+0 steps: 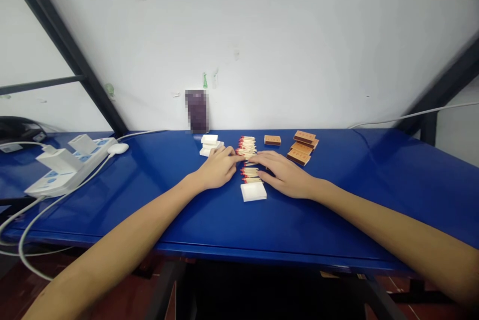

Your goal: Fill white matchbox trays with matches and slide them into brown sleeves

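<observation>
Red-tipped matches (pixel 247 145) lie in a column across the middle of the blue table, their heads pointing left. My left hand (pixel 220 168) rests at the heads' side, index finger stretched to the matches and the other fingers bent. From the stick ends, my right hand (pixel 287 176) reaches in with its fingers extended, thumb apart, fingertips at the matches. Whether either hand pinches a match is too small to make out. Just below the column sits a white matchbox tray (pixel 253 192). More white trays (pixel 209 139) are stacked beyond my left hand, which partly covers them.
One orange matchbox cover (pixel 272 140) lies behind my right hand, with a pile of several covers (pixel 304 146) farther right. A dark, blurred-out object (pixel 197 111) leans on the wall. At left stands a power strip (pixel 67 180) with chargers and white cables (pixel 80 190).
</observation>
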`<state>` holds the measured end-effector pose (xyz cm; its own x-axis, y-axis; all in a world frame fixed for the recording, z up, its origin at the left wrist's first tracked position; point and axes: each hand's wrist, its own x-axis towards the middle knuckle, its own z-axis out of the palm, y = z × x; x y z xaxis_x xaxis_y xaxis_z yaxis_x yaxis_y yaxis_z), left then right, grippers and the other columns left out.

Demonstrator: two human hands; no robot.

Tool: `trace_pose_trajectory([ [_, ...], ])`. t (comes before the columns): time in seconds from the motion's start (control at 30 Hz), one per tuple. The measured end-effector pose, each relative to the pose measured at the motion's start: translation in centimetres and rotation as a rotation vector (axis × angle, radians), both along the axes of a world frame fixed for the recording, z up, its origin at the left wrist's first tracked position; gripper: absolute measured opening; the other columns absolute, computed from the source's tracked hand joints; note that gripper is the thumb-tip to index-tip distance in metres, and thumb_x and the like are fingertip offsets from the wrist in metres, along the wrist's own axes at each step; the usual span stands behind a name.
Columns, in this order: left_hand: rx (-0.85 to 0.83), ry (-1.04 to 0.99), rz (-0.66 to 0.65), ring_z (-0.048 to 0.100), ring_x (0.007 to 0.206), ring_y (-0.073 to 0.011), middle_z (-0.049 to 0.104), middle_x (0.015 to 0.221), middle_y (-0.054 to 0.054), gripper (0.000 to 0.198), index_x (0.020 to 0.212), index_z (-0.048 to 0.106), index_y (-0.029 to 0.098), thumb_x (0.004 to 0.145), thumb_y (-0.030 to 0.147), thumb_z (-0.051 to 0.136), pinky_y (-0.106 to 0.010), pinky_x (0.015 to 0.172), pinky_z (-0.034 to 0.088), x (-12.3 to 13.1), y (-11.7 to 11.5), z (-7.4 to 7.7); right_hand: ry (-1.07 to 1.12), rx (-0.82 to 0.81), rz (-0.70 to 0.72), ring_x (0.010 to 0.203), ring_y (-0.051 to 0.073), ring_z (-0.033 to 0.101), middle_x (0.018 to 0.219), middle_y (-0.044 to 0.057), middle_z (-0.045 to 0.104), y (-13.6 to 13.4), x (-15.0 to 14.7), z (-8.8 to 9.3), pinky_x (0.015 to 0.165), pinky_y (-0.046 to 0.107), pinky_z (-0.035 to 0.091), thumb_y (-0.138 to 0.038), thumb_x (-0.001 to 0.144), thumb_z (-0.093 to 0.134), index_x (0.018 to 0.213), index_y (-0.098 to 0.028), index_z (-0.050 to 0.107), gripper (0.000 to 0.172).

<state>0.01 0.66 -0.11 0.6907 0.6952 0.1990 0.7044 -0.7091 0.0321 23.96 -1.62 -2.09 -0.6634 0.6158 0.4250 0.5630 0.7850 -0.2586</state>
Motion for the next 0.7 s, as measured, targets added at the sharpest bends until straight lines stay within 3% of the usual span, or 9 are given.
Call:
trace_pose_trajectory([
  [0.7,-0.012,-0.050,-0.006,0.047,0.099,-0.0247,0.056,0.107,-0.010,0.043,0.131,0.057,0.019,0.095,0.016,0.034,-0.044,0.095,0.036,0.00,-0.07,-0.10,0.014,-0.020,0.002,0.128,0.028,0.051,0.133,0.009,0.062,-0.07,-0.03,0.08,0.105,0.053,0.043,-0.026,0.097,0.045,0.136,-0.025,0.053,0.040],
])
